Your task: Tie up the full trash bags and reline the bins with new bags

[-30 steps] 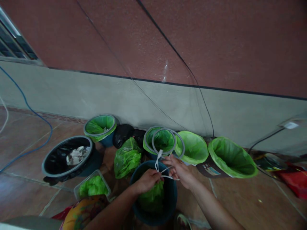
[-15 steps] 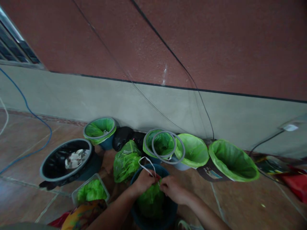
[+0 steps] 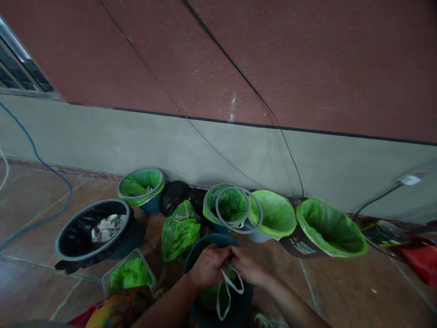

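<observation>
My left hand (image 3: 209,266) and my right hand (image 3: 246,265) meet above a dark blue bin (image 3: 191,255), fingers closed and pressed together. Between them they pinch a white drawstring (image 3: 224,300), whose loops hang down over the bin. Below my hands, inside the bin, is a green plastic bag (image 3: 209,295), mostly hidden by my hands and the shadow. Beyond my left hand, a filled green bag (image 3: 182,232) sits on the floor. Nearer to me on the left, a clear tub (image 3: 153,280) holds folded green bags (image 3: 131,273).
A wide bin with a black liner (image 3: 73,234) and crumpled paper stands left. Several bins with green liners (image 3: 273,212) line the wall; two grey rings (image 3: 260,214) lie over one. Black bags (image 3: 174,196) lie between. A blue cable (image 3: 48,161) crosses the floor.
My hands have come together over the bin. The drawstring loop, formerly standing up beyond my left hand, now hangs down toward me from my fingers.
</observation>
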A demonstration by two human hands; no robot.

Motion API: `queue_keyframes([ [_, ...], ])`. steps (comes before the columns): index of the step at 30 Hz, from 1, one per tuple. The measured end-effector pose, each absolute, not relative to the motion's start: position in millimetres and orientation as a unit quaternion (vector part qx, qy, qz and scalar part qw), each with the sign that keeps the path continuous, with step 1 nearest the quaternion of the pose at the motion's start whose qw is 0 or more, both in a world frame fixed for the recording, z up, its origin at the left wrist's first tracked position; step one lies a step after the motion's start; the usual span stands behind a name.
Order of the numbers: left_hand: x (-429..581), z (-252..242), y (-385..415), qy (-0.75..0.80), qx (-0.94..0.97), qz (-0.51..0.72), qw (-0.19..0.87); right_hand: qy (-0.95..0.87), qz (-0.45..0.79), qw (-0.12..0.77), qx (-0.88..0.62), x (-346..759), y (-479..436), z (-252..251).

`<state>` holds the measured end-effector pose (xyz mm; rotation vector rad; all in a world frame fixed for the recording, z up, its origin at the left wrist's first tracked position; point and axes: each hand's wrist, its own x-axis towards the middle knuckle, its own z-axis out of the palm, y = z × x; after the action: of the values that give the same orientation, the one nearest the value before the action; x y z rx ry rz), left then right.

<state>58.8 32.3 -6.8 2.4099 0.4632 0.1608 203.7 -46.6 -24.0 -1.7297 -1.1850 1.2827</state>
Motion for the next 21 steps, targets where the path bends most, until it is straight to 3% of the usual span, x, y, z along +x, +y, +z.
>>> queue_keyframes([
  [8,55,-10,24,0.214,0.946,0.060,0.235,-0.288,0.629,0.367,-0.622,207,-47,-6],
  [13,53,-13,23,0.225,0.954,0.087,0.179,-0.269,0.632,0.334,-0.646,213,-45,3],
  [21,54,-9,27,0.240,0.952,0.077,0.172,-0.567,0.294,0.191,-0.746,206,-45,0],
])
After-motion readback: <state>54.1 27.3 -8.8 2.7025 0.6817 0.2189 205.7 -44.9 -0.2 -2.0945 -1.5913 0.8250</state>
